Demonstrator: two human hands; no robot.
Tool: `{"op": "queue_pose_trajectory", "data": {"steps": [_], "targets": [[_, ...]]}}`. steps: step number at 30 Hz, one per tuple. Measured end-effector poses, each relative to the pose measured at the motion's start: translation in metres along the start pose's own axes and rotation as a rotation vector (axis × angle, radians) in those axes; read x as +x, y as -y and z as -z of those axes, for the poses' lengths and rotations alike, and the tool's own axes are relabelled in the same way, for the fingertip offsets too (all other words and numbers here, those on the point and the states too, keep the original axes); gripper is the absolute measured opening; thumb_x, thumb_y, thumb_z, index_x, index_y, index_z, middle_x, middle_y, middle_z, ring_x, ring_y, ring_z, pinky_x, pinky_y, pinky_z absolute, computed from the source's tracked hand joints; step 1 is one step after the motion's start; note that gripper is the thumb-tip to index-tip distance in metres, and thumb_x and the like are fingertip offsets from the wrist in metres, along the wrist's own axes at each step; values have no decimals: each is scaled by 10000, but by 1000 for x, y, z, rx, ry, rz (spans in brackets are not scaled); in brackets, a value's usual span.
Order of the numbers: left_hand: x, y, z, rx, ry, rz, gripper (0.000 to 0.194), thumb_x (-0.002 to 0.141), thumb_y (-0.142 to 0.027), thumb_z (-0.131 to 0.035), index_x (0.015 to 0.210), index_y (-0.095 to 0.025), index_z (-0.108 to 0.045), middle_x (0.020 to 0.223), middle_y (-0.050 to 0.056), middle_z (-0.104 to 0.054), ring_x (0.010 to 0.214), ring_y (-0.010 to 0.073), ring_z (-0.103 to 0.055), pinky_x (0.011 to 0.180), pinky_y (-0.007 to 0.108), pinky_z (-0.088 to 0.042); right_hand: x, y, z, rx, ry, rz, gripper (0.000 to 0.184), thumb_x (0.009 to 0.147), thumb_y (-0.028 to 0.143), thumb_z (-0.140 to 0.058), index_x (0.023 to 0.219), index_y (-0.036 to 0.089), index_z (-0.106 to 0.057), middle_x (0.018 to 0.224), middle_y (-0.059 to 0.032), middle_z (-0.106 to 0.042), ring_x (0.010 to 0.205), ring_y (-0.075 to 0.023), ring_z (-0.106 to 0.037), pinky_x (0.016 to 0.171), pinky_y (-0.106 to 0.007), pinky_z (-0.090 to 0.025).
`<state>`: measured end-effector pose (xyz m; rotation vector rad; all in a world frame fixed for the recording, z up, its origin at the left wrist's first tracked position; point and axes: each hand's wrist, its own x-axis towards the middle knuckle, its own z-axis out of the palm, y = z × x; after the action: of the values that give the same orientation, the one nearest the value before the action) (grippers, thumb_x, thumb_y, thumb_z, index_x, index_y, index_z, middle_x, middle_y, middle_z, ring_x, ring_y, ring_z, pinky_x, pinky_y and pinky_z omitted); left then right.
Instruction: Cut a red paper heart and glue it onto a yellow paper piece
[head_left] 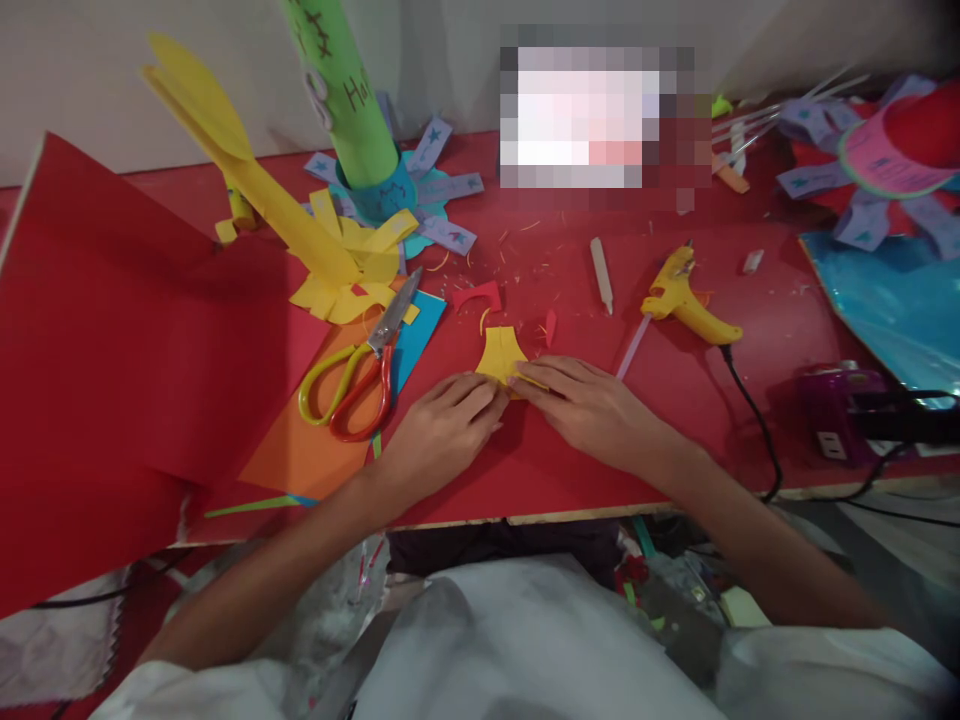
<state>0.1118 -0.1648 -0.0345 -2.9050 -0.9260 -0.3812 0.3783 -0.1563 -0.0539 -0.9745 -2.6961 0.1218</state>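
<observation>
A small yellow paper cutout (501, 345) with curved sides lies on the red tabletop in front of me, its lower part covered by my fingers. My left hand (450, 420) is closed on its lower left edge, fingertips bunched together. From the other side, my right hand (592, 405) grips the lower right edge with thumb and fingers. Just beyond the cutout are red paper scraps (477, 296). Scissors (367, 375) with one yellow and one red handle lie partly spread to the left. To the right rests a yellow glue gun (690, 295) with a glue stick in its back.
Orange paper (300, 450) lies under the scissors, beside a big red sheet (112, 380). Behind stand a yellow paper figure (281, 210) and a green paper tube (352, 110). A white marker-like stick (601, 275), a purple device (825, 415) and a blue packet (892, 310) occupy the right.
</observation>
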Motion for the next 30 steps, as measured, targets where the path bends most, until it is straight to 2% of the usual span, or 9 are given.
{"op": "queue_pose_trajectory", "data": {"steps": [8,11,14,17,20,25,28,30], "targets": [[2,1,-1,-18,-19,1,236,1073,-188,-663,1269,-78,-736,1171,101,-768,1181,278,-746,1073,431,-654,11,0,14,55,63,-14,414,1066,68,-536,1445,78,-702,1443,-167,-755,1340,-330,-708,1184,-498,-593],[4,2,0,-22,0,2,225,1081,-202,-660,1266,-98,-737,1169,97,-771,1187,272,-747,1083,430,-649,15,0,19,128,89,-53,417,1071,68,-515,1438,117,-706,1425,-157,-761,1327,-317,-720,1170,-504,-603],[4,3,0,-23,17,11,244,1094,-206,-640,1296,-100,-725,1207,102,-772,1200,267,-749,1041,412,-661,16,0,24,205,98,-87,391,1079,174,-593,1455,171,-700,1423,-159,-752,1331,-326,-716,1151,-538,-612],[3,3,0,-32,28,10,259,1103,-194,-617,1321,-90,-709,1229,114,-768,1192,261,-753,1007,405,-667,16,3,30,233,150,-104,537,1033,347,-731,1532,171,-639,1466,-195,-707,1372,-379,-679,1123,-598,-613],[2,3,-1,-34,30,7,263,1101,-179,-610,1328,-80,-699,1227,116,-766,1188,265,-753,997,408,-666,19,8,34,205,179,-113,607,1033,411,-734,1556,131,-604,1463,-215,-687,1358,-396,-673,1105,-604,-615],[3,3,-1,-25,23,18,164,1090,-168,-620,1192,-111,-735,1156,78,-764,1136,258,-757,967,402,-669,32,13,22,98,123,-144,498,1106,313,-593,1546,80,-601,1425,-224,-702,1294,-369,-700,1090,-544,-621],[3,3,-1,-31,22,23,140,1097,-172,-608,1109,-131,-741,1128,68,-757,1115,251,-758,957,401,-667,34,15,10,2,97,-139,500,1113,303,-575,1540,43,-603,1542,-249,-655,1394,-388,-651,1153,-543,-582],[3,3,-1,-43,31,21,149,1102,-173,-598,1132,-128,-738,1138,69,-755,1123,250,-756,958,403,-664,31,15,3,-31,79,-119,513,1122,297,-552,1559,30,-589,1646,-249,-589,1501,-391,-582,1213,-543,-540]]}}
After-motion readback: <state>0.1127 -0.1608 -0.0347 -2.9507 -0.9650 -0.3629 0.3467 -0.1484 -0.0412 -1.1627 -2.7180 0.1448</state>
